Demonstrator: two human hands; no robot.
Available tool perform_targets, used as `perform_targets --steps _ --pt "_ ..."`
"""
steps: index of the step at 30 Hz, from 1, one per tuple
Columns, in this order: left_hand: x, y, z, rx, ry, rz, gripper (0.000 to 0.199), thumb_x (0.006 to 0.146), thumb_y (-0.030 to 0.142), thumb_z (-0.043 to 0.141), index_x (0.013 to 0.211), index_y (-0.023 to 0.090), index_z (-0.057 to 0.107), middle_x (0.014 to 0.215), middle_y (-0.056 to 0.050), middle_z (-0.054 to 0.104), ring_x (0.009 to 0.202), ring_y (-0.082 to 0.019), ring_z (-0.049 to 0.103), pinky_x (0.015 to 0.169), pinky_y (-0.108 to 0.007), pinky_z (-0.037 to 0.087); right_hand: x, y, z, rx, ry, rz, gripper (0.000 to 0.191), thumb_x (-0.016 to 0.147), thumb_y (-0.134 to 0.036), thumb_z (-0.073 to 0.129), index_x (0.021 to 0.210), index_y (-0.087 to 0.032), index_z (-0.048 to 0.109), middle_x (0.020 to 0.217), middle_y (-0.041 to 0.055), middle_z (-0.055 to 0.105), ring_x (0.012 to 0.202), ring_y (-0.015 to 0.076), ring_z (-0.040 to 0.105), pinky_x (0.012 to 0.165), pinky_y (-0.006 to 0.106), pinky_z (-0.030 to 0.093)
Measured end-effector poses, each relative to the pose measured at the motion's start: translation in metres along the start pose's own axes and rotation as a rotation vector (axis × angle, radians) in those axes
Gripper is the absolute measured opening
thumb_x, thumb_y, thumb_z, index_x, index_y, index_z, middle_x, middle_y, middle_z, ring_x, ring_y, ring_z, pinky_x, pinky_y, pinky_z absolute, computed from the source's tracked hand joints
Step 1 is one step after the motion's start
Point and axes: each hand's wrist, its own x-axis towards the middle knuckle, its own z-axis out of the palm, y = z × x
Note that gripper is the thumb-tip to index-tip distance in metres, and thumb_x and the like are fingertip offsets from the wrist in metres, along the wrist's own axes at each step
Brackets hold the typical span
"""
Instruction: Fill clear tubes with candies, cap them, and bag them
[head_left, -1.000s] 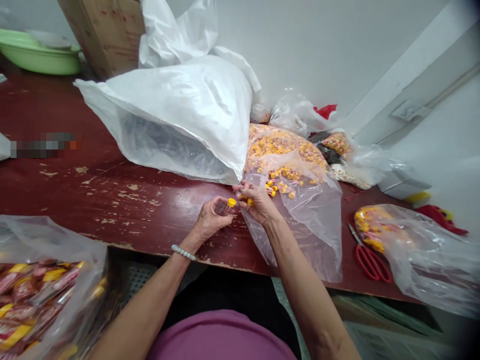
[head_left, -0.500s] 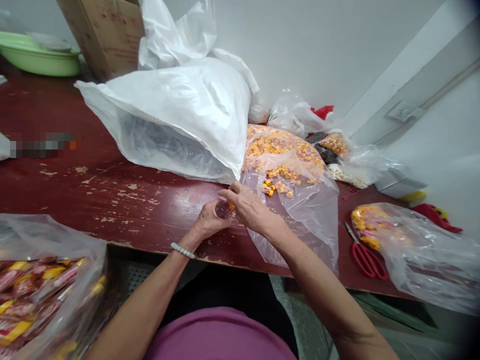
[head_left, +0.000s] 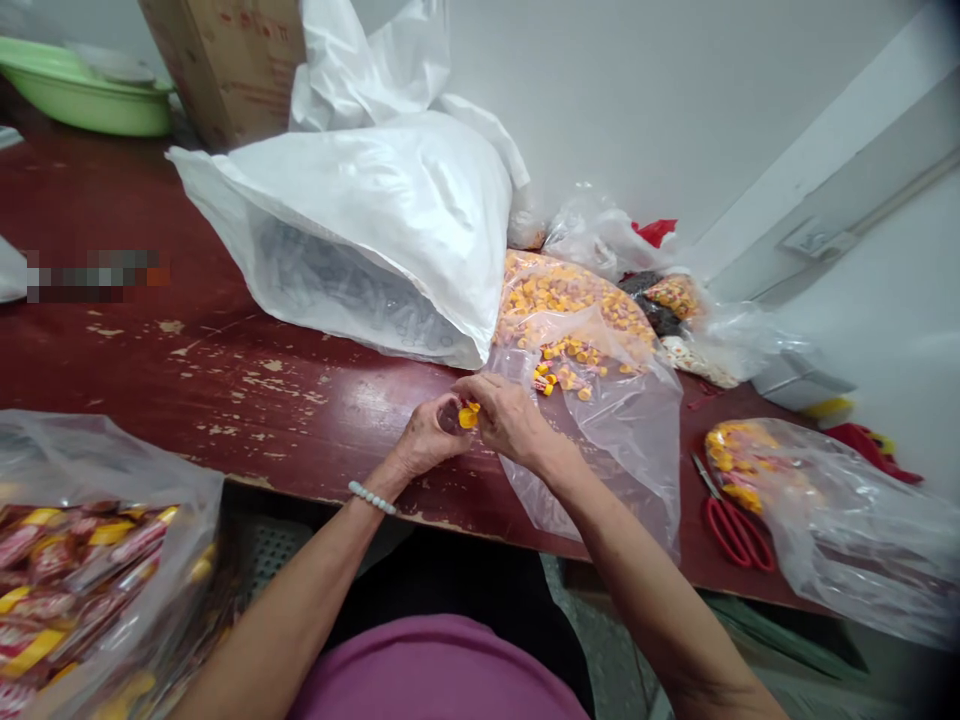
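A: Hand status?
B: Left hand (head_left: 427, 438) has thumb and fingers curled around a clear plastic tube (head_left: 449, 418). Right hand (head_left: 508, 418) has its fingers bent in at a yellow-ended piece (head_left: 469, 416), just beside the tube. Can't tell if that one's a firm pinch (its own fingers hide the contact).

A: Where's the tube?
B: Between the two hands, above the near part of the worn red table (head_left: 225, 395). Using the hands as clock centre, 12 at top of view.

A: Go round the clock.
B: 11: white sack (head_left: 420, 190) on its side, mouth facing the near side, clear tubes (head_left: 352, 290) inside. 2: large clear bag (head_left: 615, 430) of small yellow-and-pink pieces (head_left: 566, 290), some at its mouth. Between 3 and 4: red-handled scissors (head_left: 739, 530), beside a smaller clear bag (head_left: 847, 545) with similar pieces. 8: plastic bag (head_left: 172, 480) with filled red-and-yellow tubes (head_left: 82, 570). 10: green basin (head_left: 97, 100), with a cardboard box (head_left: 232, 75) just clockwise.

A: Anything on the wrists?
B: Pale bead bracelet (head_left: 372, 497), left one.
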Motion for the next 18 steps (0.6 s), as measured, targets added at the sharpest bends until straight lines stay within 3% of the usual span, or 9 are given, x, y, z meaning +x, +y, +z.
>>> perform_targets --steps 4,8,12,15,18 --pt "0.001 0.004 -0.002 -0.009 0.026 -0.053 0.03 0.057 0.015 0.066 0.085 0.011 0.061 0.076 -0.001 0.064 0.068 -0.014 0.057 0.062 -0.023 0.047 -0.01 -0.004 0.01 -0.038 0.03 -0.061 0.029 0.081 -0.008 0.047 0.105 -0.017 0.06 0.105 0.0091 0.064 0.098 0.0207 0.054 0.086 0.033 0.043" --pt "0.0 0.002 -0.001 0.017 0.033 -0.018 0.035 0.055 0.012 0.065 0.09 0.011 0.062 0.079 -0.002 0.065 0.071 -0.015 0.058 0.065 -0.024 0.047 -0.015 0.0 0.013 0.087 0.084 -0.083 0.023 0.09 -0.02 0.047 0.109 -0.019 0.059 0.109 0.0087 0.065 0.099 0.0194 0.056 0.089 0.034 0.042" --pt "-0.001 0.001 0.0 0.008 0.007 -0.019 0.035 0.056 0.012 0.064 0.09 0.012 0.062 0.076 -0.001 0.064 0.068 -0.014 0.058 0.063 -0.023 0.046 -0.01 0.007 0.0 0.212 -0.013 -0.042 0.019 0.091 -0.025 0.05 0.104 -0.02 0.062 0.097 0.0065 0.067 0.09 0.0171 0.06 0.083 0.031 0.045" --pt "-0.003 0.005 0.001 -0.027 -0.065 -0.029 0.031 0.057 0.012 0.063 0.088 0.012 0.062 0.071 0.001 0.061 0.063 -0.012 0.055 0.058 -0.022 0.044 -0.004 0.011 -0.013 0.307 -0.112 -0.085 0.016 0.088 -0.028 0.055 0.097 -0.021 0.066 0.099 0.0061 0.063 0.091 0.0156 0.058 0.082 0.029 0.045" --pt "-0.003 0.008 0.001 -0.067 -0.109 -0.048 0.031 0.058 0.01 0.062 0.088 0.012 0.061 0.07 0.002 0.06 0.061 -0.01 0.054 0.057 -0.021 0.043 0.004 0.014 -0.02 0.417 -0.075 -0.043 0.024 0.081 -0.034 0.064 0.102 -0.022 0.066 0.102 0.0049 0.06 0.088 0.015 0.057 0.079 0.028 0.045"
